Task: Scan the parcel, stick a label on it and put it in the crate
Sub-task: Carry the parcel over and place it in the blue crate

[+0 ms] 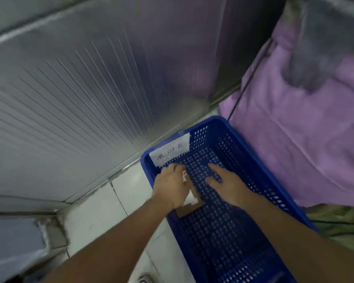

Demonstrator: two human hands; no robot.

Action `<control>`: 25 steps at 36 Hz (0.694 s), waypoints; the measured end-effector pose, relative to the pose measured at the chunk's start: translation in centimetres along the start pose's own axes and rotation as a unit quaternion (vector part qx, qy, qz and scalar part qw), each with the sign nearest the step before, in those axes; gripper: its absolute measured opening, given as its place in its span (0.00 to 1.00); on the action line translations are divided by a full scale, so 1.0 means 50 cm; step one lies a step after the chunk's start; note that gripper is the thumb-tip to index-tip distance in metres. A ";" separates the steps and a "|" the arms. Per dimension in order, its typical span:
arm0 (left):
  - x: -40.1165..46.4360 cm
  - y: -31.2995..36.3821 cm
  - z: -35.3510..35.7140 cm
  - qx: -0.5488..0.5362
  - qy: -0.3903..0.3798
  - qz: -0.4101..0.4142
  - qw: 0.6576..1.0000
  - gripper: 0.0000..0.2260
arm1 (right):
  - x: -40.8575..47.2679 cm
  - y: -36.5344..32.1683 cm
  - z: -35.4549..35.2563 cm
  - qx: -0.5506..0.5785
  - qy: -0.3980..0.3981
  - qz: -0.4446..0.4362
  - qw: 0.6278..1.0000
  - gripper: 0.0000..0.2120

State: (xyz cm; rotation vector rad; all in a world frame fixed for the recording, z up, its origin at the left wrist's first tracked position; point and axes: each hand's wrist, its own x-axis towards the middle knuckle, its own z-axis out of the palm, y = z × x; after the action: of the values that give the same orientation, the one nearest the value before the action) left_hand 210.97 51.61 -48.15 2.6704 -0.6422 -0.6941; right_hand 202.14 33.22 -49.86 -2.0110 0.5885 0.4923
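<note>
A blue perforated plastic crate [251, 160] stands on the floor at lower right, with a white handwritten paper [171, 149] on its far wall. Inside it, against the left wall, is a small brown cardboard parcel [189, 209] with a white label [191, 199] on top. My left hand [172, 186] is down in the crate, gripping the parcel and covering most of it. My right hand [225, 180] is beside it, flat and spread over the crate's floor, holding nothing. The view is motion-blurred.
A ribbed grey metal panel [80, 99] rises to the left and behind the crate. White floor tiles [102, 211] lie left of the crate. A large purple bag or cloth [294, 129] presses against the crate's right side.
</note>
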 end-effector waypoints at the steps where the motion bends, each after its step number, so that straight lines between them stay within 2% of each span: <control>1: -0.012 0.007 -0.065 0.027 -0.009 0.020 0.999 0.22 | -0.027 -0.053 -0.045 -0.027 -0.001 -0.021 0.999 0.19; 3: -0.037 0.029 -0.196 0.070 -0.037 0.044 0.996 0.24 | -0.075 -0.160 -0.131 -0.102 0.001 -0.062 0.993 0.20; 5: -0.067 0.061 -0.325 0.116 -0.057 0.050 0.990 0.28 | -0.126 -0.270 -0.210 -0.185 0.011 -0.095 0.978 0.29; 10: -0.176 0.174 -0.630 0.181 -0.025 0.064 0.981 0.36 | -0.290 -0.549 -0.386 -0.319 0.042 -0.159 0.934 0.33; 19: -0.439 0.393 -1.098 0.202 0.113 0.101 0.968 0.32 | -0.665 -0.917 -0.619 -0.399 0.136 -0.216 0.881 0.35; 25: -0.604 0.485 -1.267 0.201 0.170 0.147 0.953 0.34 | -0.862 -1.030 -0.682 -0.415 0.179 -0.239 0.859 0.32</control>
State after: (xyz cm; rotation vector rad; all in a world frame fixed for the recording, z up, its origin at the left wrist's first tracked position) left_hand 211.94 57.09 25.87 2.8526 -1.1486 -0.0140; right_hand 201.26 34.47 25.46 -2.9979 0.0342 0.0375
